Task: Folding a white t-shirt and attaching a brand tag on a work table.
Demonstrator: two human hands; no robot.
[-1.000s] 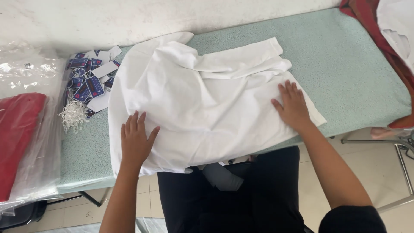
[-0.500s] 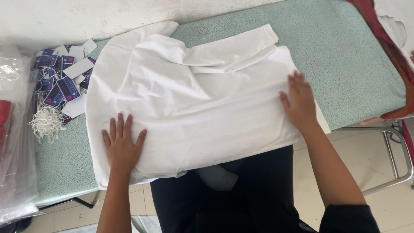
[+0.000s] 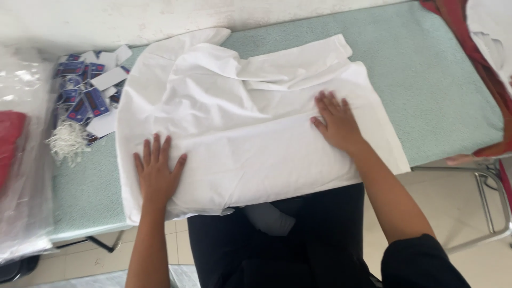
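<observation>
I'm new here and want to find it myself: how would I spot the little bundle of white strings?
Start at the green table, where a big white garment lies spread. Look past the garment's left edge, below the scattered blue and white tags. The string bundle is loose and frayed, unlike the flat cards.

The red item (image 3: 9, 144) inside clear plastic bags (image 3: 24, 213) is cut off at the left edge, the tags' (image 3: 80, 93) print is illegible, and the white garment (image 3: 250, 128) hides the worktop (image 3: 437, 85) beneath.
</observation>
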